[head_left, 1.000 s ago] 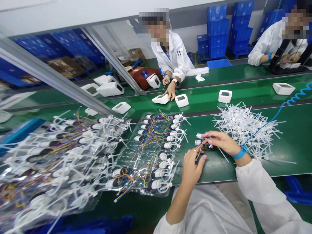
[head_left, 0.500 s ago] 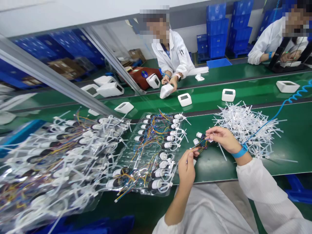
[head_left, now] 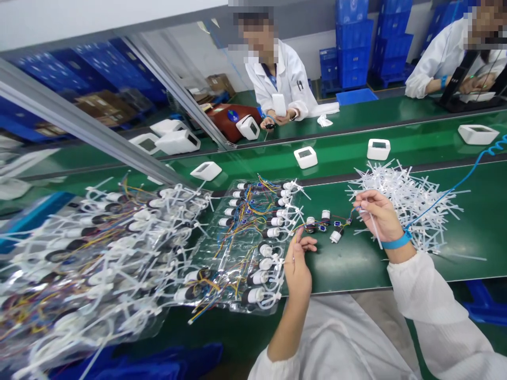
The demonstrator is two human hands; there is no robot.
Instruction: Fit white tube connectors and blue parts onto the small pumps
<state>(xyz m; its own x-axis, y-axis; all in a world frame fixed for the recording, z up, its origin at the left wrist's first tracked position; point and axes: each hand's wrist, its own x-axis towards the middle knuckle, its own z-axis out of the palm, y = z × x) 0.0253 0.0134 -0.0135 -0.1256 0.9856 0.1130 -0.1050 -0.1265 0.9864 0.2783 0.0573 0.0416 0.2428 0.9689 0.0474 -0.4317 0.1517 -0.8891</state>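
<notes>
My right hand (head_left: 378,214) is closed, with fingertips pinched on a coloured wire end and a white cable tie (head_left: 376,232) hanging from them. Between my hands, small white-and-black motors (head_left: 335,236) with little blue boards (head_left: 337,224) are strung on thin coloured wires (head_left: 344,218), low over the green worktop. The wires run left to my left hand (head_left: 300,264), whose thumb and index finger are closed at their end; its other fingers stretch out to the right. Just beyond my right hand spreads a pile of white cable ties (head_left: 412,198).
Left of my hands, a clear plastic tray (head_left: 227,253) holds rows of wired motors; more motor trays (head_left: 99,264) lie further left. White devices (head_left: 306,157) sit along the green conveyor (head_left: 340,150). Two co-workers in white coats are across it. A blue coiled cord (head_left: 471,174) crosses at right.
My hands have moved apart, the right one to the right and slightly up, spreading the bunched motors and wires. The far co-worker has lifted a white device and tilted it upright.
</notes>
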